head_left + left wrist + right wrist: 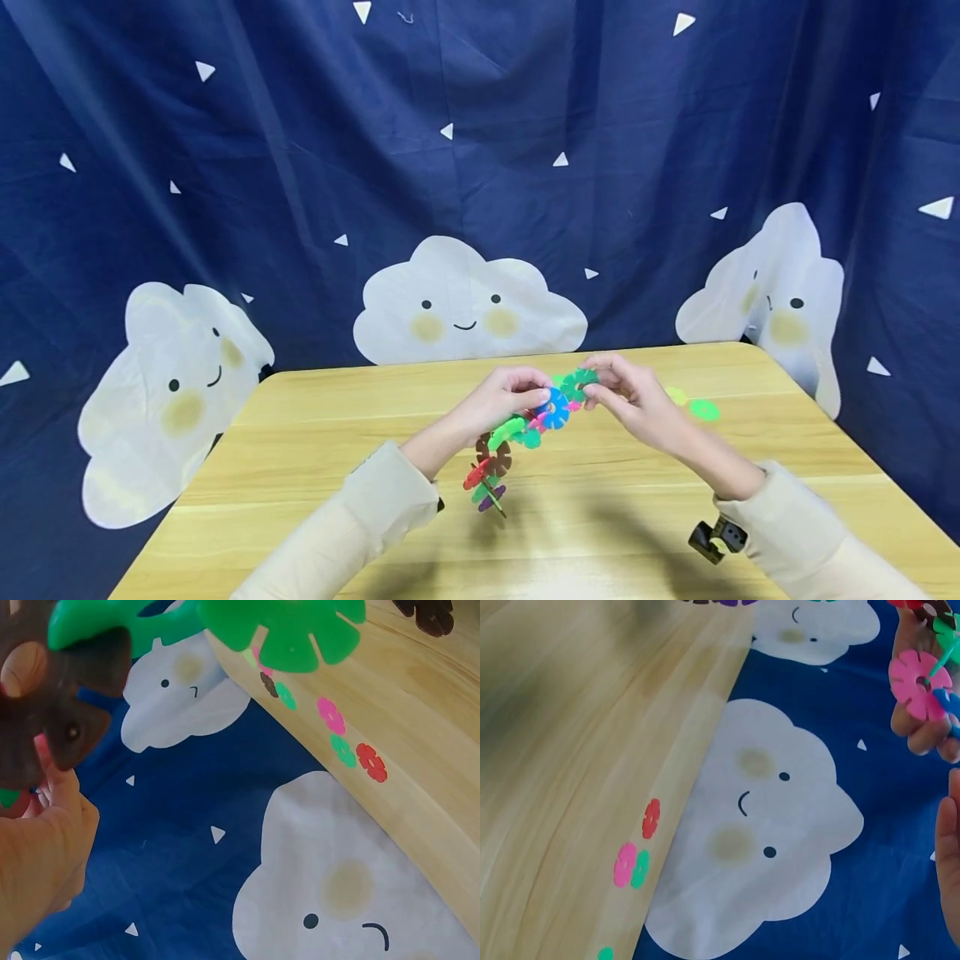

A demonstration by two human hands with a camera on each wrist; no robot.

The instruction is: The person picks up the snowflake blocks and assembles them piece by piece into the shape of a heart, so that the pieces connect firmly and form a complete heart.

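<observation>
The left hand [506, 402] held a chain of notched discs [531, 438] over the wooden table [637, 467], near the middle of the head view. Its thumb and forefinger pinched the chain at a blue disc [557, 410], and the thumb lay upon the face of this disc. From there the chain hung down toward the person, through a light green disc [507, 432], a brown disc [501, 463] and a red disc [476, 475], to a purple disc [491, 499] at its lower end (whether this end touched the table, I could not tell).

The right hand [636, 398] pinched a dark green disc [577, 386] between thumb and fingers, just beside the blue one; whether these two were joined, the pictures did not show clearly.

To the right of this hand, a yellow disc [678, 395] and a bright green disc [704, 410] lay on the table. In the right wrist view, a loose red disc [651, 818] and a loose pink disc [624, 865] lay close to the table's edge. Behind stood a dark blue curtain [495, 192] with white clouds [457, 287].
</observation>
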